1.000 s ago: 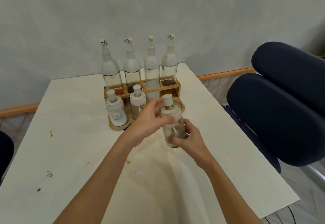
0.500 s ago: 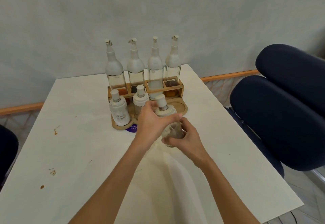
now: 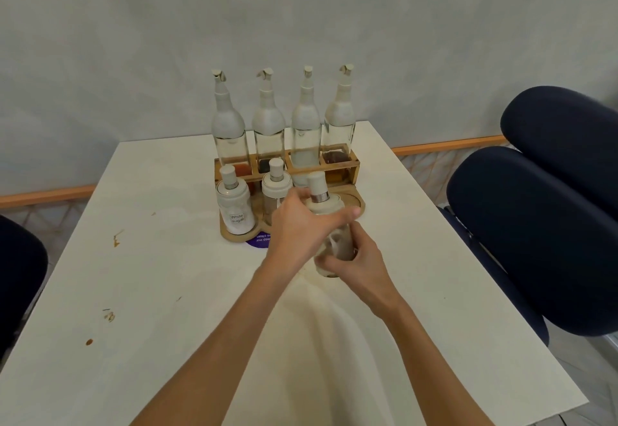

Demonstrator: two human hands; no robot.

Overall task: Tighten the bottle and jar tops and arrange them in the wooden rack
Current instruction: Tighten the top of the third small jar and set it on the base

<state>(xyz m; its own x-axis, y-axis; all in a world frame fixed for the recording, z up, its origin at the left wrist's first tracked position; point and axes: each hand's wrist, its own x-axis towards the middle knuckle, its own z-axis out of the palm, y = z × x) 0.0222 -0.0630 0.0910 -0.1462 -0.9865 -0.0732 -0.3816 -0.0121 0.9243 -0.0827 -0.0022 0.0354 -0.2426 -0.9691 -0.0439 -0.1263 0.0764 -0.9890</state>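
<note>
While the right hand (image 3: pixel 359 266) curls round the jar (image 3: pixel 337 241), the left hand (image 3: pixel 301 225) grips its lid (image 3: pixel 322 206); jar is upright, just nearer than the rack (image 3: pixel 355 171).

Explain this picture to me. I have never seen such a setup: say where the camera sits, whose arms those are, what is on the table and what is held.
No machine here: a person wears a camera on the head, so you look forward and down along their two bare arms. The left hand grips the white lid of a small glass jar, and the right hand curls its fingers round the jar's body, as if to twist the lid tight. On the white table stands a wooden rack. Four tall bottles fill its back row; two more jars stand in front, one labelled White sugar, and a round slot on the right is free. Dark blue chairs stand beside the table.
</note>
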